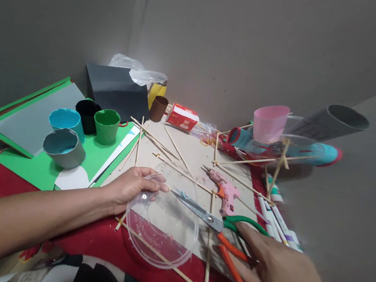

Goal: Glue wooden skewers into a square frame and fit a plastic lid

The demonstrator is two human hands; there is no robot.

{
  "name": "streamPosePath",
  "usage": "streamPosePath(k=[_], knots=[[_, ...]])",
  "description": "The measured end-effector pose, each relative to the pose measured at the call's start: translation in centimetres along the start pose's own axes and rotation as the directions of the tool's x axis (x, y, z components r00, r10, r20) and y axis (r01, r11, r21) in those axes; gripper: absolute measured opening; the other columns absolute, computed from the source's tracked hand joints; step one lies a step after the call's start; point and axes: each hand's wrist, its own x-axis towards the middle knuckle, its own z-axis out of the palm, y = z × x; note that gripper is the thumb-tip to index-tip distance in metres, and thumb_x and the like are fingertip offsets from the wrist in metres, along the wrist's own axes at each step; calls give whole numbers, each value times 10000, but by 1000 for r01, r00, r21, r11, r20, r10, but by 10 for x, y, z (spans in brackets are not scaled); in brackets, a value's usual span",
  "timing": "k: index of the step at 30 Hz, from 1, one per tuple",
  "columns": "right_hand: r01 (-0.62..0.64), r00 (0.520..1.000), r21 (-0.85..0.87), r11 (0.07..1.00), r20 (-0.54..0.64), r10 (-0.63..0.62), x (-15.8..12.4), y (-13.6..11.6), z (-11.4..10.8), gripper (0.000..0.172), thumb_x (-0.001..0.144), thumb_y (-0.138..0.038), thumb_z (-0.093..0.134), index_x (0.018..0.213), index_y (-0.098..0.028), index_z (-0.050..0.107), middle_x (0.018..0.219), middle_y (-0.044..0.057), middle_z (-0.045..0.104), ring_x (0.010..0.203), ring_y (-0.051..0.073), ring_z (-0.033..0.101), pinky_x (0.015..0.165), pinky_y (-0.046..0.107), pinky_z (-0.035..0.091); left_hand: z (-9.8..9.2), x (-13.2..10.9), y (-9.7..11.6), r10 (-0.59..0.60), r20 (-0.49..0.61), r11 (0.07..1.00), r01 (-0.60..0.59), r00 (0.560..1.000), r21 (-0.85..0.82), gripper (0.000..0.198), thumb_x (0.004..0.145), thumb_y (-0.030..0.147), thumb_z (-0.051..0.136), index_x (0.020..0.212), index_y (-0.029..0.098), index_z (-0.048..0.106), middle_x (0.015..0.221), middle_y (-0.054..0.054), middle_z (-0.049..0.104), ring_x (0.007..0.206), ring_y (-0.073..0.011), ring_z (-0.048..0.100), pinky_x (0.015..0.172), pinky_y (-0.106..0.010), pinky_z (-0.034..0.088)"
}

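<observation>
My left hand pinches the rim of a round clear plastic lid, held tilted above the board. In my right hand are scissors with one green and one orange handle. Their blades point left, over the lid, with the tip close to my left fingertips. A small light-blue scrap shows beside the blades. Under the lid lies a frame of thin wooden sticks. The pink glue gun rests just behind the scissors.
Green, black, blue and grey paper cups stand on green sheets at left. A red box and brown cup are at the back. At right are a pink cup, a grey tube, another stick frame and markers.
</observation>
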Motion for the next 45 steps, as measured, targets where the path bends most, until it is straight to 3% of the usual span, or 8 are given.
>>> streamPosePath(k=[8,17,25,30,35,40,43,45], knots=[[44,998,-27,999,-36,-45,1,1,1,273,911,-446,442,920,-196,551,557,9,637,443,197,617,412,277,396,0,0,0,-5,44,999,3,999,42,206,613,70,751,748,109,600,601,1,622,488,-60,509,504,-186,374],[20,998,55,998,60,-23,0,3,2,264,894,-465,505,802,-220,541,521,-10,607,428,178,586,420,265,351,-5,4,0,-2,59,990,-6,998,139,184,594,88,734,769,100,677,684,-37,679,513,-75,524,511,-196,352],[44,996,124,991,73,-53,-3,3,6,315,934,-494,442,834,-214,548,546,-1,631,439,168,603,427,254,349,-8,6,-3,-14,65,982,1,998,187,248,591,113,719,838,103,720,724,-57,698,577,-101,559,554,-209,365],[-21,997,187,982,81,6,-10,1,14,323,925,-500,447,785,-225,540,512,-13,595,409,159,568,419,254,318,-8,6,-4,4,65,980,-16,998,199,259,566,129,746,824,110,726,727,-47,692,614,-110,569,559,-205,359],[-177,957,351,920,279,78,-6,-6,15,348,916,-493,469,711,-217,524,505,-27,546,414,123,500,427,229,350,-9,7,-6,24,66,977,-37,998,209,247,580,135,750,825,112,728,772,-55,706,623,-105,568,567,-206,366],[-270,918,470,840,388,79,-3,-11,14,332,914,-454,478,716,-202,565,589,-2,615,524,142,568,469,219,404,-10,10,-6,17,73,984,-30,997,174,262,616,116,722,878,103,719,813,-82,727,579,-88,549,584,-211,397],[-253,931,414,874,351,104,-6,-9,15,290,882,-455,521,754,-204,590,569,-8,627,485,144,577,454,226,406,-10,10,-6,-3,76,991,-7,997,135,252,620,98,715,872,98,711,809,-77,727,548,-73,536,572,-206,396],[-209,958,333,919,257,125,-8,-7,14,291,881,-472,508,809,-208,605,549,-12,631,449,153,587,433,237,400,-9,10,-5,-3,64,995,-4,998,104,233,617,74,705,849,96,702,815,-73,726,570,-76,557,567,-197,392]])
